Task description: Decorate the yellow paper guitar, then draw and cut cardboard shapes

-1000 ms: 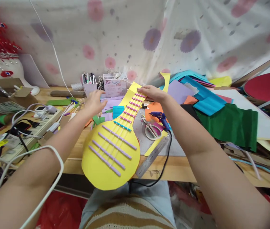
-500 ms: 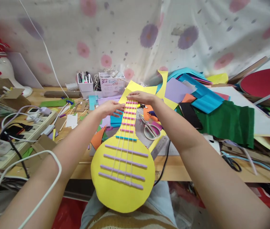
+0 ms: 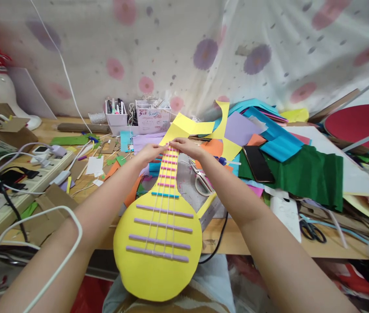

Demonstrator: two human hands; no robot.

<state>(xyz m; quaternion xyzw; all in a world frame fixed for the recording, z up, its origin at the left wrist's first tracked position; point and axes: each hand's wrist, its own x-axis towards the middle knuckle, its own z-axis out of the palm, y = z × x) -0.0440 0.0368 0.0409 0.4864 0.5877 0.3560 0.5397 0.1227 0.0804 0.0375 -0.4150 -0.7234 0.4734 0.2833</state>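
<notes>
I see the yellow lute at six o'clock, neck toward twelve. My left hand and right hand sit at its tip; whether either grips, I can't tell. Likely adjusting the neck, which calls for light pressure.

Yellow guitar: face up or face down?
Face up: the yellow guitar shows its white strings and purple strips to the camera.

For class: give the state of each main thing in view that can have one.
Lute: strung, neck pointing away
Left hand: at the neck's top, grip unclear
Right hand: over the neck's top
Phone: face up, screen dark
Power strip: plugs inserted
Pen box: upright, holding pens
Carton: flaps open
Pale scissors: partly hidden, blades unclear
Green sheet: creased
</notes>
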